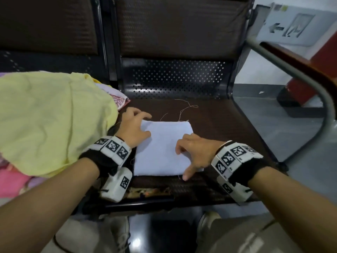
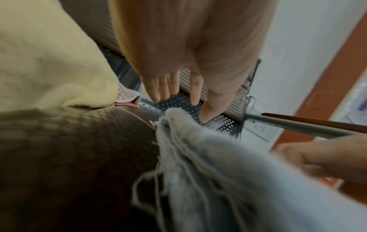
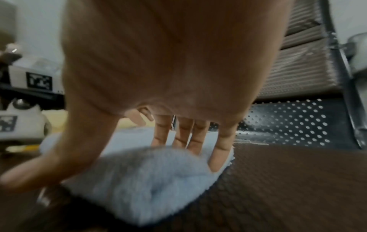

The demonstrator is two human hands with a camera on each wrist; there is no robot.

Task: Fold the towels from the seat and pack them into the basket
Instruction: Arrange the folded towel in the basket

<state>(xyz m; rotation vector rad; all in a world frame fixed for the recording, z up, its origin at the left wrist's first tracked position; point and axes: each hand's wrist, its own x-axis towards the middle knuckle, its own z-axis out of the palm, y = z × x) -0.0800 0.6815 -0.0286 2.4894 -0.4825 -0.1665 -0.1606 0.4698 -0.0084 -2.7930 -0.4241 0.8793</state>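
A pale blue towel (image 1: 164, 148) lies folded into a flat rectangle on the brown seat (image 1: 222, 125). My left hand (image 1: 136, 125) rests on its left edge with spread, straight fingers (image 2: 174, 86) that hold nothing. My right hand (image 1: 189, 156) lies on the towel's near right part; its straight fingers (image 3: 178, 138) press down on the cloth (image 3: 149, 185), and the thumb reaches over the front edge. In the left wrist view the towel's frayed edge (image 2: 188, 157) shows loose threads. No basket is in view.
A crumpled yellow towel (image 1: 51, 121) is heaped on the seat to the left, over pink cloths (image 1: 12, 181) and a patterned one (image 1: 120, 99). A loose thread (image 1: 184, 108) lies behind the folded towel. A metal armrest (image 1: 291, 70) bounds the seat on the right.
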